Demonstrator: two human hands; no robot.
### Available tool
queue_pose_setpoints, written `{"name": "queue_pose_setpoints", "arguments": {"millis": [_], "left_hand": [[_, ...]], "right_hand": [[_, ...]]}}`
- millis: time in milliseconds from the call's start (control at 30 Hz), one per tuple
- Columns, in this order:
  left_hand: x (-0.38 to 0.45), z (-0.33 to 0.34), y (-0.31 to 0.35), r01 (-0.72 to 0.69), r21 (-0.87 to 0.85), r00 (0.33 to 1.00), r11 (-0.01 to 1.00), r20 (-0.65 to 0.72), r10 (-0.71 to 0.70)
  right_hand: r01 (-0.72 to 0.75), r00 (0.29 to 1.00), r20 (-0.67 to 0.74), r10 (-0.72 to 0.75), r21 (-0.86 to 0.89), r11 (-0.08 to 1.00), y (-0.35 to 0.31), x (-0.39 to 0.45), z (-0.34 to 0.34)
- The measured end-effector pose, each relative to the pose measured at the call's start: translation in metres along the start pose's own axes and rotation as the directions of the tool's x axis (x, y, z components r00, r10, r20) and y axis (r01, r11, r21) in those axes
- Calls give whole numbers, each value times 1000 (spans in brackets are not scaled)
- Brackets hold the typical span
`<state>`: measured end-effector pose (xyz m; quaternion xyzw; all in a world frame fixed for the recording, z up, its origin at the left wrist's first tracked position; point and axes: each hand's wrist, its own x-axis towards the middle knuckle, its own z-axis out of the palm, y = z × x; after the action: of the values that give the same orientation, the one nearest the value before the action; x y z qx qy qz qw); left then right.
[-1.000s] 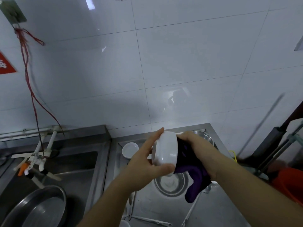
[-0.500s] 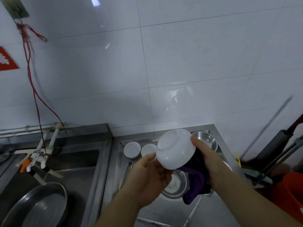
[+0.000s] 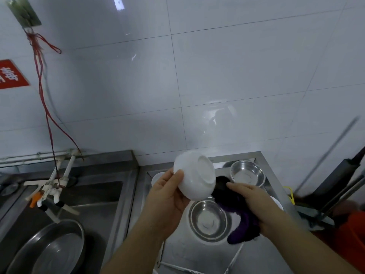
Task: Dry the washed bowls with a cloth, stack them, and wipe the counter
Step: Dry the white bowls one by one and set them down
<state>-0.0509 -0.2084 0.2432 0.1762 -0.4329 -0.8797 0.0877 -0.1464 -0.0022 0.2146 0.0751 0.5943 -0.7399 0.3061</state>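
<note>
Steel basin (image 3: pixel 49 252) lies at the far left in the sink (image 3: pixel 98 198), under a red sign (image 3: pixel 11 75) with white writing too cut off to read. Left hand (image 3: pixel 167 196) grips a white bowl (image 3: pixel 194 177) by its rim, tilted with its base showing, above the counter (image 3: pixel 197 256). Just below sits a steel bowl (image 3: pixel 208 220); another (image 3: pixel 246 176) stands near the back edge. Right hand (image 3: pixel 254 200) grips a purple cloth (image 3: pixel 241 224), touching the white bowl.

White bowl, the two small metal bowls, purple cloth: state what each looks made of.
White bowl: likely glazed ceramic, possibly melamine; smooth, glossy, opaque, with a foot ring. Metal bowls: apparently stainless steel, with bright mirror-like reflections. Purple cloth: soft fuzzy fabric, perhaps microfibre; limp folds.
</note>
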Motion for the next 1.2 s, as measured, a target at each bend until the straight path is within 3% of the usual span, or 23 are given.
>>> {"name": "queue_pose_setpoints", "arguments": {"millis": [133, 233, 300, 333, 400, 467, 533, 600, 633, 700, 767, 900, 1033, 1200], "left_hand": [[-7, 3, 4, -78, 331, 997, 941, 9, 79], [-10, 5, 2, -104, 502, 995, 859, 62, 84], [-12, 9, 1, -126, 559, 990, 819, 127, 65], [-13, 11, 1, -131, 556, 986, 821, 160, 49], [-16, 13, 3, -149, 511, 973, 847, 230, 32], [-19, 11, 5, -185, 500, 959, 846, 278, 46], [-23, 7, 6, -183, 497, 955, 848, 294, 35], [-26, 3, 4, -155, 465, 948, 872, 318, -1], [-28, 1, 4, -148, 456, 946, 878, 323, -8], [-29, -1, 7, -166, 470, 946, 867, 325, 5], [-30, -3, 10, -174, 436, 948, 883, 318, 30], [-30, -2, 12, -160, 343, 951, 926, 305, 52], [-28, 3, 9, -115, 141, 962, 983, 263, 75], [-21, 10, -2, -72, -128, 996, 989, 50, 79]], "right_hand": [[220, 951, -233, -202, 54, 974, -23, 8, 10], [526, 829, -143, -541, -134, 840, -42, -4, 26], [743, 632, 110, -767, -368, 559, -51, -19, 36], [815, 520, 290, -803, -451, 364, -54, -25, 40], [869, 345, 575, -742, -495, 20, -55, -33, 45], [831, 243, 698, -673, -507, -227, -51, -36, 47], [772, 239, 718, -654, -549, -320, -47, -35, 48], [776, 291, 667, -686, -584, -239, -49, -34, 51], [796, 328, 623, -710, -587, -147, -51, -33, 51], [817, 461, 488, -741, -559, 141, -59, -30, 51], [736, 635, 316, -705, -523, 429, -63, -24, 49], [517, 843, 51, -535, -348, 782, -56, -10, 42], [383, 921, -24, -389, -124, 915, -42, -8, 43], [291, 943, -146, -298, -71, 954, -19, -8, 46]]}}
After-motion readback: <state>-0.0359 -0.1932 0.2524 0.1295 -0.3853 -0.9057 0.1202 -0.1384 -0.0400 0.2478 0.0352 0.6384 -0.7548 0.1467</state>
